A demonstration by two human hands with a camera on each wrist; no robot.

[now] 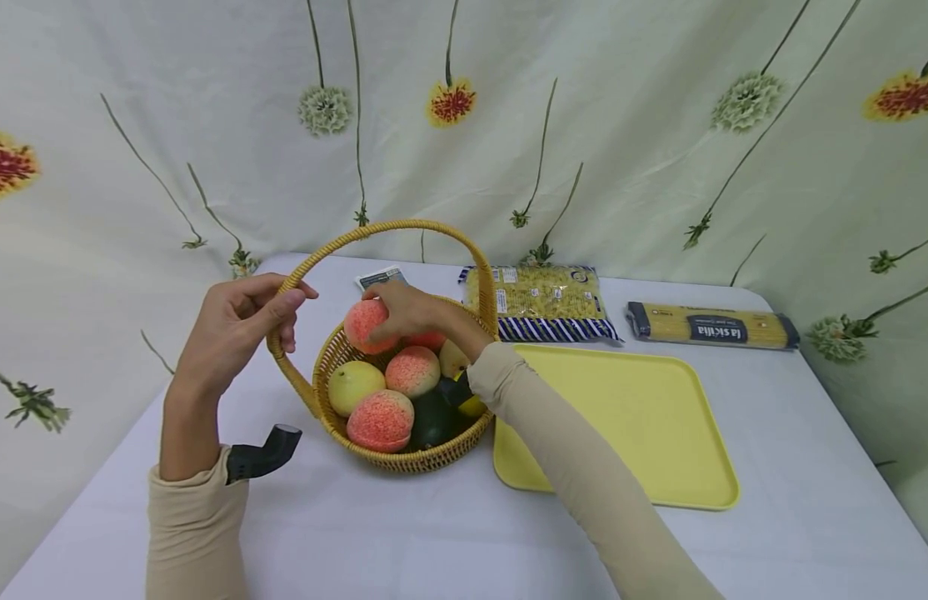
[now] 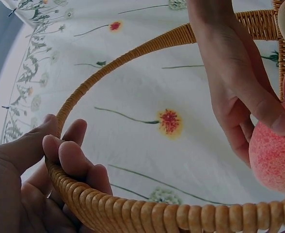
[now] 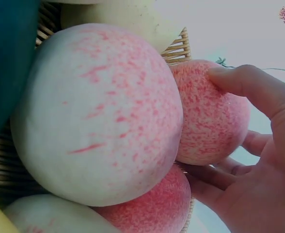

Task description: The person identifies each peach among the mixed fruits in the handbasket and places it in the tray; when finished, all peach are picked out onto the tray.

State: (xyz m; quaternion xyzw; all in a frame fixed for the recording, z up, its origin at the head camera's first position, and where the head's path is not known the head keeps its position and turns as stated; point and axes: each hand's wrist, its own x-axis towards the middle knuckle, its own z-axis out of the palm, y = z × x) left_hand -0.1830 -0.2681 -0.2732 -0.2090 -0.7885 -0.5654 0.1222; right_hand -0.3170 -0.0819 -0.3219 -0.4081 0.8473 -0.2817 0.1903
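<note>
A wicker basket [image 1: 426, 458] full of fruit stands left of centre in the head view. My left hand [image 1: 227, 333] holds the left side of its tall handle [image 1: 404, 225], with thumb and fingers around the cane. At the basket's back left, my right hand [image 1: 413, 310] grips a pink-red peach [image 3: 210, 116], thumb on one side and fingers on the other. Below that peach lie a pale yellow round fruit [image 1: 351, 387], a speckled peach [image 1: 413, 371] and another peach [image 1: 380, 421]. A dark green fruit [image 1: 434, 417] sits at the front, partly under the right wrist's camera.
A yellow tray [image 1: 629, 417] lies right of the basket, beneath the right forearm. Behind it are a bag of short pasta [image 1: 554, 292] and a spaghetti packet [image 1: 681, 327]. A small grey packet [image 1: 381, 277] lies behind the basket, near the flowered cloth backdrop [image 1: 644, 183].
</note>
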